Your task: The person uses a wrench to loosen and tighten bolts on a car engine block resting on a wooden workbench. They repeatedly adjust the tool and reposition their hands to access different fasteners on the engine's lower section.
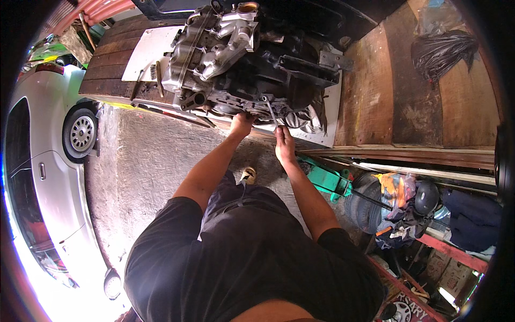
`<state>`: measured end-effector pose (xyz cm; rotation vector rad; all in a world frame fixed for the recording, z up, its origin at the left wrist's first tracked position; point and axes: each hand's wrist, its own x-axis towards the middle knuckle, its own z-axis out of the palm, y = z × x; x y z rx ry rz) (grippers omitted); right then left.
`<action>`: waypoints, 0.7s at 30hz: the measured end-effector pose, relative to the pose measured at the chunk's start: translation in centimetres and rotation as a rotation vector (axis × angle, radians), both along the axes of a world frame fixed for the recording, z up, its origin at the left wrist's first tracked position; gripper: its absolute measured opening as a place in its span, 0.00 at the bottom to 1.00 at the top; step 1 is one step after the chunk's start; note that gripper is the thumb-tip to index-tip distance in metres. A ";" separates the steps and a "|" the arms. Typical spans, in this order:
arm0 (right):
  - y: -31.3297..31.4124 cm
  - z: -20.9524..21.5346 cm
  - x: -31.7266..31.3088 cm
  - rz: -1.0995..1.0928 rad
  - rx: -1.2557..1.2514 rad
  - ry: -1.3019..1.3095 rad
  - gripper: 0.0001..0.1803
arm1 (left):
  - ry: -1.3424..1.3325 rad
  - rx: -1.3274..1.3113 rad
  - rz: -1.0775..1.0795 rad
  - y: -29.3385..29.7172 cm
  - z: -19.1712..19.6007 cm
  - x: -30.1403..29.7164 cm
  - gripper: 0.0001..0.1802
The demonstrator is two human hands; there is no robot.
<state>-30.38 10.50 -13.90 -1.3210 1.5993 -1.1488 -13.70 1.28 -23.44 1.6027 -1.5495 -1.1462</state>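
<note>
Both arms outstretched: left hand [241,124] on engine [236,59], right hand [284,146] w/ wrench [271,111].

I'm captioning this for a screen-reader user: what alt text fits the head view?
Seen from above, a person's right hand holds a wrench on an engine lying on a wooden platform, the left hand at the engine's edge. A silver car stands at left.

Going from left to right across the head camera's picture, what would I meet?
Silver car → its wheel → left hand at the engine block → right hand holding a wrench → green jack → black plastic bag on the wooden bed.
</note>
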 end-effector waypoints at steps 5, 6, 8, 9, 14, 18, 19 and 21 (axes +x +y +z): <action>0.4 -0.1 -0.6 -0.037 -0.008 0.126 0.13 | 0.578 0.499 0.116 0.7 3.3 -0.6 0.17; 0.5 0.2 -0.6 -0.031 -0.025 0.141 0.13 | 0.586 0.530 0.121 0.6 3.5 -0.4 0.17; 0.7 0.1 -0.8 -0.029 -0.114 0.195 0.12 | 0.432 0.432 0.079 0.6 3.7 -0.2 0.18; 0.7 0.0 -1.0 -0.029 -0.158 0.222 0.12 | 0.271 0.302 0.034 0.6 3.9 -0.2 0.18; 0.9 -0.3 -1.8 -0.022 -0.114 0.216 0.13 | -0.452 0.020 -0.070 -0.1 4.0 -0.5 0.20; 1.0 0.7 -1.6 -0.036 -0.085 0.181 0.13 | 0.156 0.336 -0.046 0.1 2.5 -0.5 0.19; 1.0 1.1 -1.5 -0.042 -0.073 0.171 0.13 | 0.421 0.453 -0.023 0.3 2.9 -0.4 0.19; 1.1 0.7 -1.7 -0.051 -0.087 0.155 0.12 | 0.640 0.592 0.017 0.6 4.2 -0.1 0.17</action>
